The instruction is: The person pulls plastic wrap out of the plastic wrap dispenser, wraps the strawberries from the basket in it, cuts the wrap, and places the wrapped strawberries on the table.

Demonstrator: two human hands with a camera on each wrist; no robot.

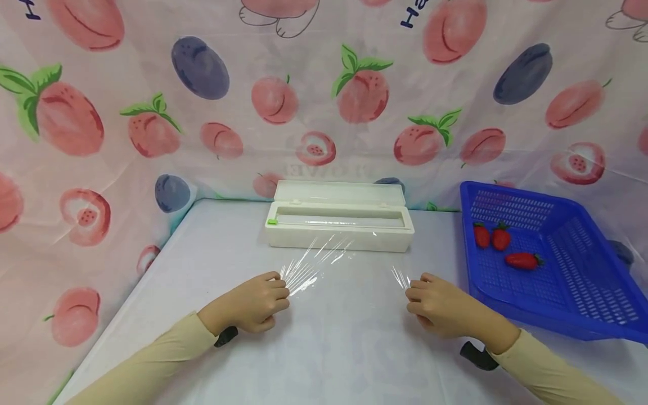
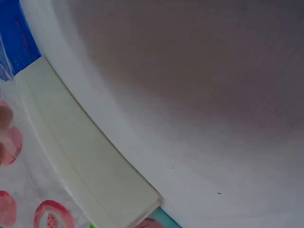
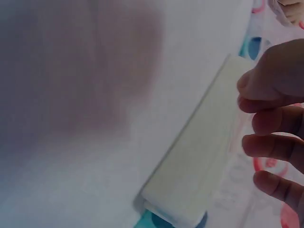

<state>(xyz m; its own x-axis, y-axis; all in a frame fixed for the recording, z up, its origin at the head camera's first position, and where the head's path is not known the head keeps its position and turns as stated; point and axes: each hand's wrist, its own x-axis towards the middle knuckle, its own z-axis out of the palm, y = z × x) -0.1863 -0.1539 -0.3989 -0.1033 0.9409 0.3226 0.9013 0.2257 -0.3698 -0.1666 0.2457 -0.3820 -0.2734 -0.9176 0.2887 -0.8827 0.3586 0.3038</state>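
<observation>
The left hand (image 1: 255,302) and the right hand (image 1: 445,306) pinch the clear film (image 1: 336,258) with their fingers. This film reaches toward them from the white box (image 1: 344,239), which stands on the surface (image 1: 228,242), lid (image 1: 339,192) raised.

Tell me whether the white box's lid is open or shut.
Open: the lid is flipped back behind the white box, leaving its inside showing.

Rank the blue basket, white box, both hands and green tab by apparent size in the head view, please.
1. Blue basket
2. White box, lid included
3. Left hand and right hand: too alike to rank
4. Green tab
</observation>
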